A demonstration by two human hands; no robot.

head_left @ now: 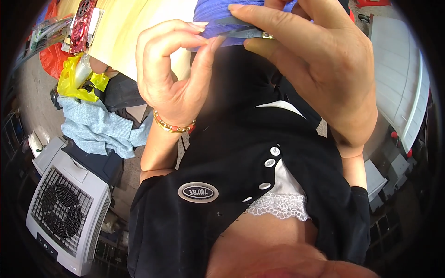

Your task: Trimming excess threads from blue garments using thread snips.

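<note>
**Snips at purple cloth, cut in progress**

Nearest the lens: black top with white buttons [270, 162] and lace trim. Left hand [174, 74] – fingers pinching the purple fabric [218, 14] edge up top. Right hand [320, 65] – fingers closed round small grey snips [245, 32], blades at the cloth; no loose scrap visible, so trimming looks unfinished. Left side: grey fan cooler [65, 213] on the floor, blue cloth [97, 127], yellow bag [74, 78], pale bench [125, 28]; white panel [398, 78] right.

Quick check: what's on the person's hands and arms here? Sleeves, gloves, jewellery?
Both hands are bare, no gloves. The left hand has a gold bangle with red segments at the wrist and longish pale nails. The right hand shows no rings or bracelet. Both forearms are bare; the black top has short sleeves.
</note>
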